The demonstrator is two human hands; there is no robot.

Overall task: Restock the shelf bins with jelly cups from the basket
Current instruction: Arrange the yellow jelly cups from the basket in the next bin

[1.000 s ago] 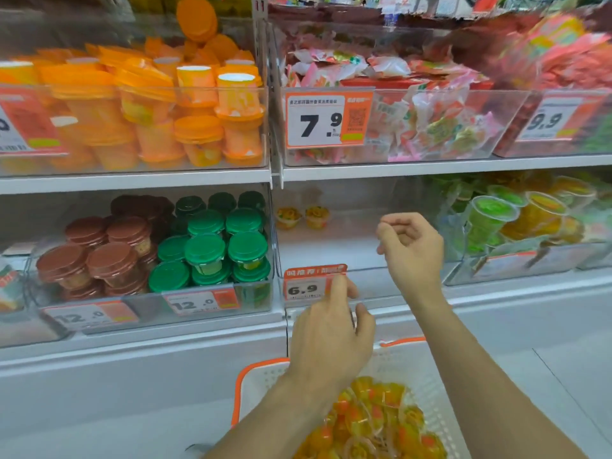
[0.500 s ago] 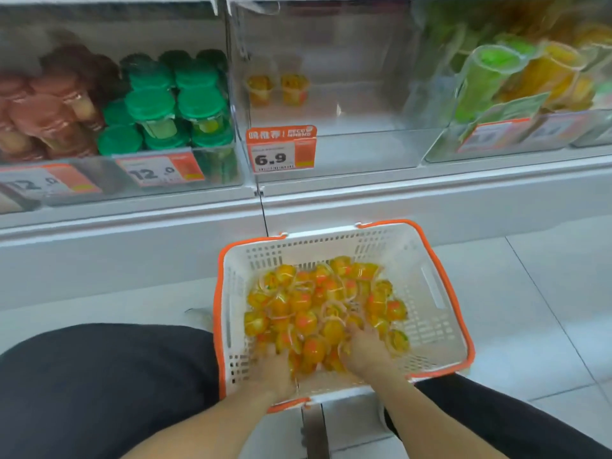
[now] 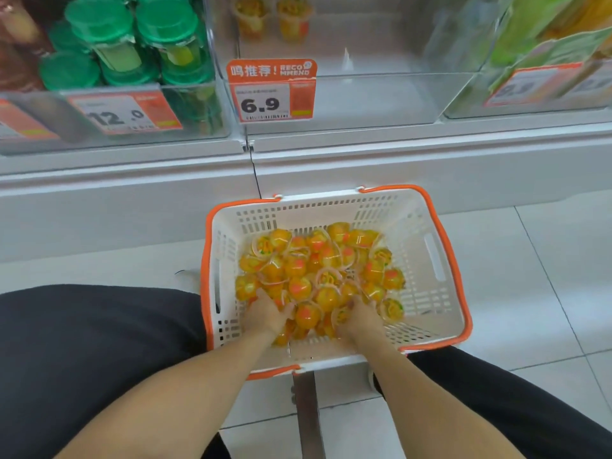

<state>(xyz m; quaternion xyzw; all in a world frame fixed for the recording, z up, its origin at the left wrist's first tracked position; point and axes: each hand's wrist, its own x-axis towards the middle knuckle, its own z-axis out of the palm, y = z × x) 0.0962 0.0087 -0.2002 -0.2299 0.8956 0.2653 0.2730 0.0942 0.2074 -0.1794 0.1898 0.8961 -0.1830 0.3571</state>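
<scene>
Both hands (fingers buried) among jelly cups (image 3: 308, 270)

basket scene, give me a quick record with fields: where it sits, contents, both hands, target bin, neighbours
basket: white, orange rim, on floor below shelf
contents: pile of orange jelly cups
left hand: dug into near side of pile, grip unclear
right hand: dug into pile, grip unclear
target bin: tagged 6.9, two cups at back
left neighbour: green-lidded jars, tagged 12.0
</scene>
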